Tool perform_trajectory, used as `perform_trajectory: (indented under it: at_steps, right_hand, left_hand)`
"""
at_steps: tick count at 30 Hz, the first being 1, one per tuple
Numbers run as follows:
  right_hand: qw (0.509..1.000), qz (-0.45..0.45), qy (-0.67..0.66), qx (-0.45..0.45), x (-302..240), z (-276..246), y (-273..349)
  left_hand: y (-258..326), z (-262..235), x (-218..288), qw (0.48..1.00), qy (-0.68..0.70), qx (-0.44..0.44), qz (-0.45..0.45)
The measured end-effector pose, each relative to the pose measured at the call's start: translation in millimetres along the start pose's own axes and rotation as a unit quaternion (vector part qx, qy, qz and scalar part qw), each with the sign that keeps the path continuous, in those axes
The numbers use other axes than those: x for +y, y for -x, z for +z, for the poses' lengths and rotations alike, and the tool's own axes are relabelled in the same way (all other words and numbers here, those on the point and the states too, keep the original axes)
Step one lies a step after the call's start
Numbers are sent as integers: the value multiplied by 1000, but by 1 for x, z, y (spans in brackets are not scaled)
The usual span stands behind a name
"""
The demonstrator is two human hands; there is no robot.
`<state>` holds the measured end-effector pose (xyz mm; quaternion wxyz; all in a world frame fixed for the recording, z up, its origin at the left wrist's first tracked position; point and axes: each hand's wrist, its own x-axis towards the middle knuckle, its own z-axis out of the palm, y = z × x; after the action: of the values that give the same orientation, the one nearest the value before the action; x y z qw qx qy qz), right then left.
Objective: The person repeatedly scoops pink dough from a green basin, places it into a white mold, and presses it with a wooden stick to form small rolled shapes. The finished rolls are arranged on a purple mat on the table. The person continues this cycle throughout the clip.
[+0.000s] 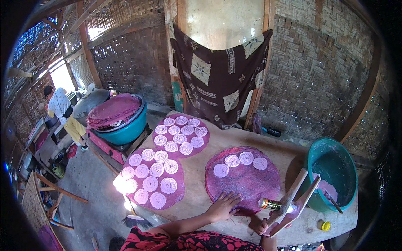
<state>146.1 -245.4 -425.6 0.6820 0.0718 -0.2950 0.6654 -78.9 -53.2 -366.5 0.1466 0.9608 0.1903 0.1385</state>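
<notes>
1. Head view, left hand [224, 206]: laid flat with fingers spread on the near rim of the purple round tray [247, 184], at its 7 o'clock. Holds nothing; steadies the tray on the wooden table [201, 175].
2. Head view, right hand [260, 226]: closed around the lower ends of the wooden lever press [293, 201], at 4 o'clock of the tray, nozzle end over the rim.
3. Three pale coiled rounds [246, 158] sit along the tray's far side, 11 to 1 o'clock; rest of the surface bare.
4. Judged best practice: keep tray pinned, squeeze evenly, start the next coil just beside the last, not touching.
5. Teal basin [333, 171] of paste at 3 o'clock, near the press.
6. Two filled trays [167, 159] at 9 to 11 o'clock, well apart.
</notes>
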Motion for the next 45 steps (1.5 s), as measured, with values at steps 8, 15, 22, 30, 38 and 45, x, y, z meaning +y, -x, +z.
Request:
perform_trajectory:
  at_steps: [8,15,22,30,38,45]
  right_hand:
    - [1000,-3,-3,-6,1,0,2]
    - [1000,-10,9,-9,1,5,2]
    - [1000,-12,9,-11,2,3,4]
    - [1000,-9,5,-13,3,-2,6]
    - [1000,-19,10,-20,-4,10,6]
    - [998,-28,29,-40,-14,25,-2]
  left_hand:
    - [-1,-3,1,1000,-27,-16,-3]
    - [-2,-5,3,1000,-20,-14,-3]
    - [-2,-6,3,999,-32,1,1]
    - [-2,-3,2,1000,-15,3,1]
    - [-2,1,-1,1000,-12,11,1]
    - [2,9,-5,1000,12,21,-5]
